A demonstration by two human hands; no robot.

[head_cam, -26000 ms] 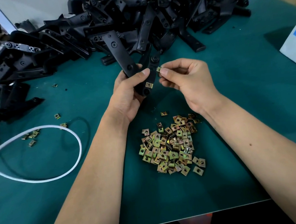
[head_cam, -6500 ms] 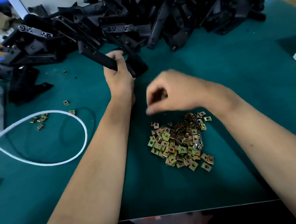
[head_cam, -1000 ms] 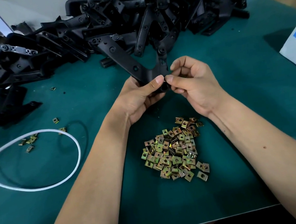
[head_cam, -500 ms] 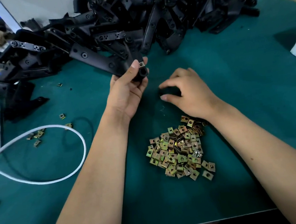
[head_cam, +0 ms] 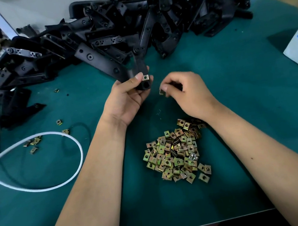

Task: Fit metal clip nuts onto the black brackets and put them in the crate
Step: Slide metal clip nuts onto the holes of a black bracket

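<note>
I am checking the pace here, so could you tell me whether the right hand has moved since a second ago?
Yes. The right hand has come away from the bracket, dropped toward the nut pile, and now pinches a loose nut.

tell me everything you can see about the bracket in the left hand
The black bracket looks like matte dark metal or plastic, V-shaped, with two flat arms that carry round holes and run up and away to the pile behind. The left hand grips its joined lower end above the green table, thumb pressed on the face. One brass-coloured clip nut already sits on that end beside the thumb, with a round hole below it. The right hand does not touch it.
</note>
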